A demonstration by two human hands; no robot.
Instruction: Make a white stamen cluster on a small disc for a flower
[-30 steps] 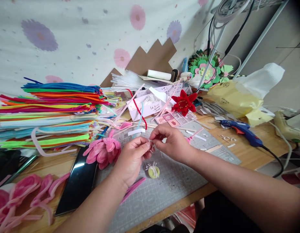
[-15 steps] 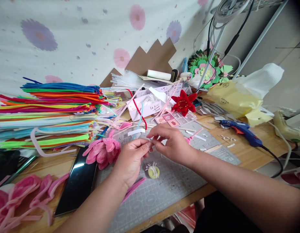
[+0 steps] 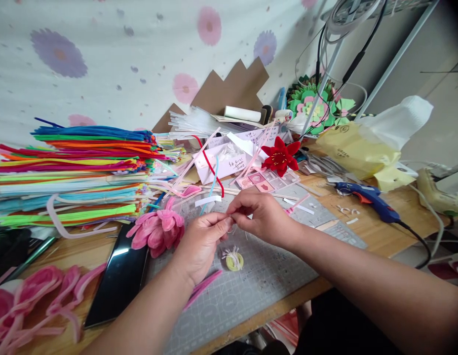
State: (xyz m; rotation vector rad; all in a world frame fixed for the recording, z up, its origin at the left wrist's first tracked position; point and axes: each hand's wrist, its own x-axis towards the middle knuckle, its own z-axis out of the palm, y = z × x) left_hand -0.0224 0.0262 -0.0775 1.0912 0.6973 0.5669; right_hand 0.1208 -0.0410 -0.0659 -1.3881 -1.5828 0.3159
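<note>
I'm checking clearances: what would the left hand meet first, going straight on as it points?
Most likely the right hand, close ahead of the left hand; whether they touch is unclear.

Table (image 3: pixel 377 239): wooden; grey cutting mat (image 3: pixel 229 310) across its middle
Left: fuzzy stem bundles (image 3: pixel 92 166) far; glossy black device (image 3: pixel 112 286) and pink fuzzy loops (image 3: pixel 38 286) near
Right: blue glue gun (image 3: pixel 377 204); yellow tissue pack (image 3: pixel 358 153) far

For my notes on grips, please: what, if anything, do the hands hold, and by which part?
The left hand and right hand pinch a pale stringy piece between them; the gripped spot is covered, so which part cannot be told.
</note>
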